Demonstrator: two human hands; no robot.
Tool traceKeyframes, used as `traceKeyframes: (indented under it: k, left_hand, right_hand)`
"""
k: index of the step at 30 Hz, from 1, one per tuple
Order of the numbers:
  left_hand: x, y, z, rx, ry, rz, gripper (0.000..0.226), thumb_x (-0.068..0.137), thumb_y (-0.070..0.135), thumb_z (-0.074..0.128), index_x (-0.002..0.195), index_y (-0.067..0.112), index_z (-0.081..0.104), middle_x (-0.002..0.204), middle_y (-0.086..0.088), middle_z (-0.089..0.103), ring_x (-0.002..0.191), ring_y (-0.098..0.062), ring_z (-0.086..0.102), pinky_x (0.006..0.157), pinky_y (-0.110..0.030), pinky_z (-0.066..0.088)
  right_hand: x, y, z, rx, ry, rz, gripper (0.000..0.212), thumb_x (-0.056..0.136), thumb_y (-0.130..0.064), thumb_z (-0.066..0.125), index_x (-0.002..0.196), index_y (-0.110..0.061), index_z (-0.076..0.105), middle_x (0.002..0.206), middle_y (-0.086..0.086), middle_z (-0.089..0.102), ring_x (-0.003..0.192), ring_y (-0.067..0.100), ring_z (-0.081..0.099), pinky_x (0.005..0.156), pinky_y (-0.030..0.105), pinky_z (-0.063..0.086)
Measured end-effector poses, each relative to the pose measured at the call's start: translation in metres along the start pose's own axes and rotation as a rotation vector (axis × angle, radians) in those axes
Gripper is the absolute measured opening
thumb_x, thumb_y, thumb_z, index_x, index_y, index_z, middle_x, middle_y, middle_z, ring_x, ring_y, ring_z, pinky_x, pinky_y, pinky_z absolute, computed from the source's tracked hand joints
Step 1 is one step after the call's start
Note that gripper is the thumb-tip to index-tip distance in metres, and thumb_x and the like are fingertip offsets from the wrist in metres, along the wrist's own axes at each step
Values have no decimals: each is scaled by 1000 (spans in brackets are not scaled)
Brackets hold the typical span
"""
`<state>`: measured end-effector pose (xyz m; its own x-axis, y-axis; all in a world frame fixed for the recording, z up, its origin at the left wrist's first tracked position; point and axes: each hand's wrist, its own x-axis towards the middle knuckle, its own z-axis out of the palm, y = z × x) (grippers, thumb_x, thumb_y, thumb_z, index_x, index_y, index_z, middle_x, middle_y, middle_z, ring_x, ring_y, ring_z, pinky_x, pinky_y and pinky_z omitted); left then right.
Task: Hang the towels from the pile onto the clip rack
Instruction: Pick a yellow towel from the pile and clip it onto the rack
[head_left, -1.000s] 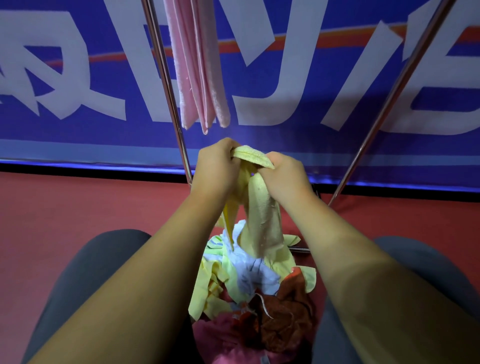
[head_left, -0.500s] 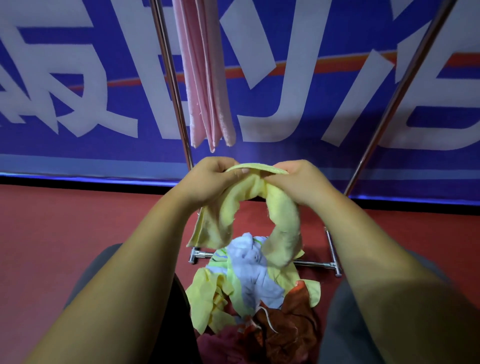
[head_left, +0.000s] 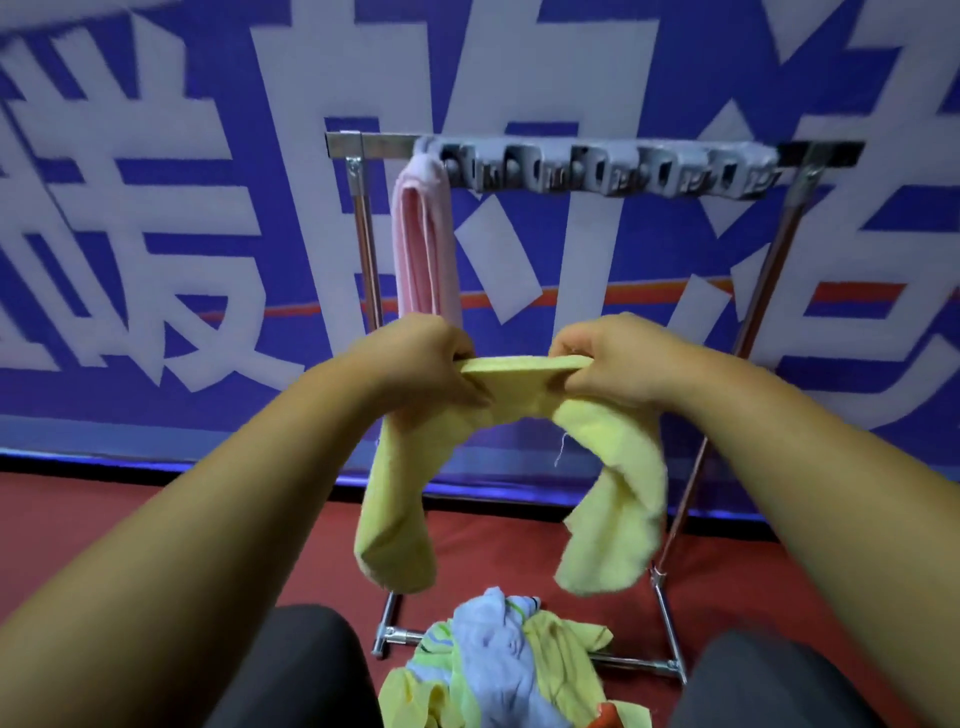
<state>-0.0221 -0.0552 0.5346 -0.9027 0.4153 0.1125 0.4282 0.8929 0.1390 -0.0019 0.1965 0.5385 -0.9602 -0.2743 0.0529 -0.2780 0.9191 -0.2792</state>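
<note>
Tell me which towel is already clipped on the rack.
The pink towel, hanging at the rack's left end. Left hand and right hand grip the yellow towel; others lie in the pile.

Blue lettered banner (head_left: 156, 260), red floor (head_left: 104, 519)

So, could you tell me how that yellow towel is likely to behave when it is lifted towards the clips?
Probably floppy: the yellow towel droops below the left hand and right hand. Likely light, as a finger pinch holds it. Its fuzzy surface probably resists slipping.
</note>
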Motion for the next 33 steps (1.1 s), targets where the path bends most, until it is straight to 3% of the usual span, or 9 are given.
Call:
traceKeyframes:
  k: [5,8,10,13,16,18,22,27,33]
  left_hand:
    - [22,3,-41,45,250,-52,25,96,50,69,106,28,75,90,2,66,85,-20,65,78,-38,58]
    - [43,14,-73,69,283,-172,25,101,43,65,117,24,70,93,2,60,92,-21,64,84,-36,54]
    - [53,11,-83,-76,238,-220,35,101,27,69,132,17,58,94,-1,58,86,-16,60,82,-33,50]
    - [72,21,-104,-69,383,-312,46,97,22,74,139,13,57,112,-8,64,85,-20,59,78,-36,52]
    - [68,18,-116,-2,495,-283,28,98,24,70,124,13,66,98,-5,65,82,-23,64,70,-35,51]
    - [67,16,-130,-12,506,-299,18,99,23,70,114,14,65,93,-6,65,83,-25,66,73,-37,57]
    - [65,8,-163,98,564,-330,20,94,21,77,110,14,66,87,-8,63,78,-28,66,77,-43,63]
    - [69,-18,-191,363,727,-341,9,98,19,71,100,16,63,76,-6,56,60,-23,54,52,-35,42]
    - [84,-46,-185,481,719,-376,9,97,16,70,98,16,61,72,-4,55,58,-23,55,51,-35,45]
  right_hand:
    - [21,-14,-40,-116,292,69,10,91,-34,68,98,-36,60,94,-7,63,81,15,57,63,35,45]
    - [29,-23,-60,-208,420,87,6,94,-32,61,96,-29,56,88,-3,58,79,22,57,59,34,40]
    - [34,-28,-70,-268,488,77,6,95,-30,57,93,-25,54,82,-3,54,76,24,54,58,34,35]
    - [46,-36,-83,-300,534,93,12,93,-26,52,83,-24,48,80,-2,52,78,27,52,55,31,30]
    - [60,-48,-93,-268,585,123,14,94,-29,51,80,-24,48,83,1,54,79,29,54,57,33,35]
    - [67,-59,-101,-261,630,124,11,96,-34,51,89,-27,55,86,1,59,79,28,56,60,34,38]
    - [88,-80,-120,-189,594,151,16,100,-36,53,93,-24,62,85,4,63,77,27,60,60,34,41]
    - [114,-103,-132,-90,588,132,11,97,-14,55,90,-17,63,83,7,60,73,27,56,59,32,40]
    - [136,-117,-119,-201,596,112,13,94,-5,59,99,-17,60,86,7,54,80,30,57,64,36,46]
